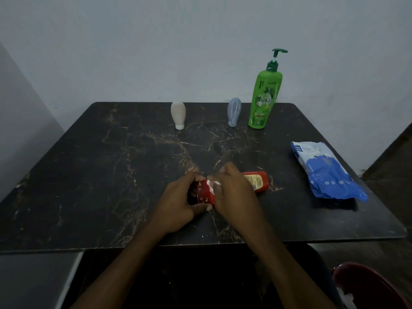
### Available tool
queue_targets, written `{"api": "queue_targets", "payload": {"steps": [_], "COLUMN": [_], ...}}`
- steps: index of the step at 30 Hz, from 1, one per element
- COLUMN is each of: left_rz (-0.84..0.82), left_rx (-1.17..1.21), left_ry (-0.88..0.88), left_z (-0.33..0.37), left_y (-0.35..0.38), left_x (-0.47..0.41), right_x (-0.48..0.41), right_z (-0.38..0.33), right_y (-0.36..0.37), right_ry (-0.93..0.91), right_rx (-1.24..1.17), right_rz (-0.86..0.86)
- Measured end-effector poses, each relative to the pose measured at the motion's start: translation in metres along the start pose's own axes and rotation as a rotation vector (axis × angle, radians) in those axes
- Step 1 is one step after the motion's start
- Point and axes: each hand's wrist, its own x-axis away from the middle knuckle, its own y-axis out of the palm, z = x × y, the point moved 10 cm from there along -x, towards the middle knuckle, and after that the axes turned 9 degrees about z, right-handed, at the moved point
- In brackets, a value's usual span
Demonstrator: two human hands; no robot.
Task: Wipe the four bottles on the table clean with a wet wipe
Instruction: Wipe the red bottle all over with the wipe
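Note:
A red bottle [256, 181] lies on its side at the middle of the dark marble table [111, 175]. My left hand [182, 201] grips its cap end. My right hand [231, 186] presses a white wet wipe [213, 183] around the bottle's middle; only a bit of the wipe shows between my hands. At the back stand a white squeeze bottle [178, 114] on its cap, a pale blue squeeze bottle [234, 111] on its cap, and a tall green pump bottle [265, 97].
A blue and white wet-wipe pack [325, 172] lies flat near the table's right edge. A wall runs close behind the table. A red chair [367, 286] shows at the lower right, beside the table's front edge.

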Motion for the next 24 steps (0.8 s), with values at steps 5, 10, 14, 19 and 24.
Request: {"api": "queue_targets", "payload": {"steps": [5,10,14,19,24], "left_rz": [-0.007,0.019,0.013,-0.001,0.012], "left_rx": [0.013,-0.03,-0.068,-0.095,-0.092], "left_ry": [0.001,0.032,0.036,0.009,0.036], "left_z": [-0.001,0.004,0.004,0.001,0.005], "left_y": [0.001,-0.002,-0.001,0.0,-0.002], "left_x": [0.0,0.002,0.002,0.002,0.002], "right_x": [0.034,0.012,-0.003,-0.007,-0.004], "right_z": [-0.004,-0.007,0.011,0.088,0.124], "right_y": [0.003,0.007,-0.002,-0.035,-0.05], "right_ry": [-0.061,0.001,0.073,0.27,0.366], "right_rx": [-0.096,0.011,0.105,0.254,0.253], "right_rz": [0.15,0.1,0.063,0.067,0.065]}}
